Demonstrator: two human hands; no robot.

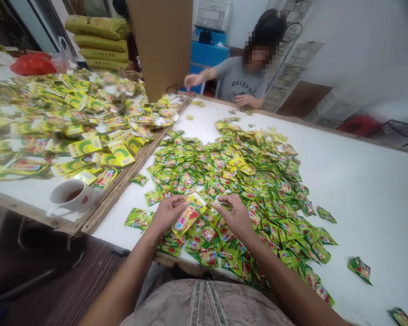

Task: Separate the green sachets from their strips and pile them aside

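Note:
My left hand [169, 213] is closed on a small yellow carton [189, 217] with a melon-slice print, tilted so that its white flap end points up and away. Facing that end, a short distance to its right, is my right hand [236, 215]. Its thumb and forefinger are curved and slightly apart, with nothing visible between them. Both hands are over a wide heap of green foil sachets [268, 181] with red fruit prints, spread across the white table [367, 194]. A few sachets lie just left of my left wrist.
Yellow cartons [85, 147] cover the left table beyond a wooden edge [129, 174]. A cup of dark drink [70, 197] stands near its corner. Opposite sits a person in a grey shirt [241, 79]. A tall cardboard sheet [163, 45] partly hides another person. Stacked yellow sacks [97, 43] stand behind.

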